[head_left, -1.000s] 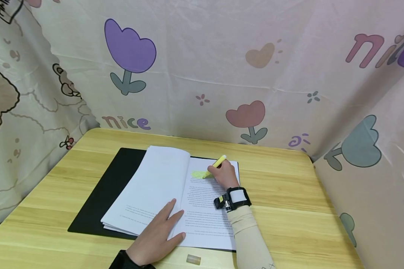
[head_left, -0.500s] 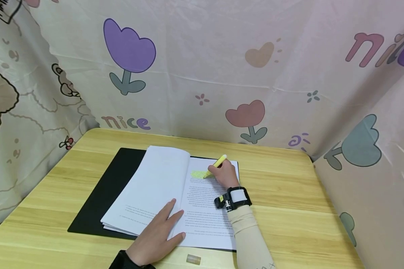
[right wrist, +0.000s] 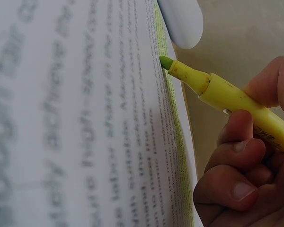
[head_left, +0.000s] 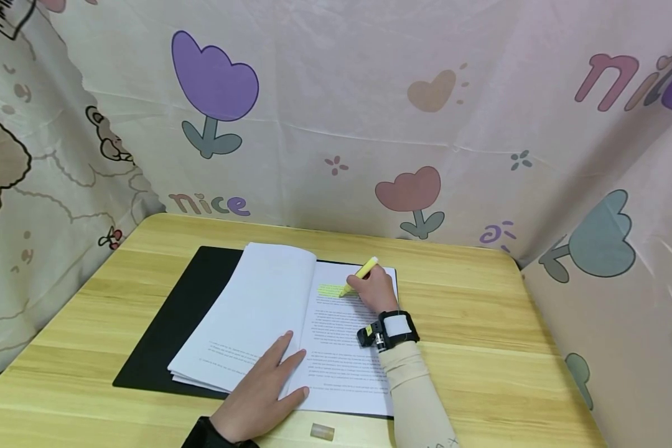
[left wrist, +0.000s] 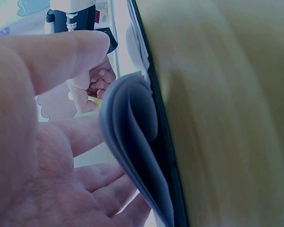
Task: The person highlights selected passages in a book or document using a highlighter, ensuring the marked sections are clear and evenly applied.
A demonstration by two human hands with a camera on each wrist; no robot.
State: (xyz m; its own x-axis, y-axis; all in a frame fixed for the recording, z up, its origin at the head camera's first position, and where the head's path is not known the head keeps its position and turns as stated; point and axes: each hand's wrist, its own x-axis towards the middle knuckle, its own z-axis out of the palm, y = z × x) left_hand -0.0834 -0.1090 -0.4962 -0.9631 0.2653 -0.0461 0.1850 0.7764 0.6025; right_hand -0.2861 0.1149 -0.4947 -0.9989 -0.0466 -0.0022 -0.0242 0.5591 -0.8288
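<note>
A yellow highlighter [head_left: 361, 274] is gripped in my right hand [head_left: 376, 291], its green tip on the printed text near the top of the right-hand page [head_left: 341, 348]. Yellow-green bands [head_left: 329, 290] cover several lines there. In the right wrist view the uncapped highlighter [right wrist: 236, 97] lies between thumb and curled fingers. My left hand [head_left: 263, 389] rests with spread, straight fingers across the lower fold of the open papers, mostly on the left-hand page [head_left: 257, 305]. The left wrist view shows the curled edge of the page stack [left wrist: 128, 127] beside that hand.
The papers lie in a black folder [head_left: 173, 317] on a wooden table [head_left: 470, 311]. A small grey-brown piece [head_left: 322, 432], too small to identify, lies near the front edge. A patterned curtain [head_left: 313, 93] hangs behind and along both sides.
The highlighter's tip has shifted very slightly to the right along the text line. My left hand has stayed in place on the papers.
</note>
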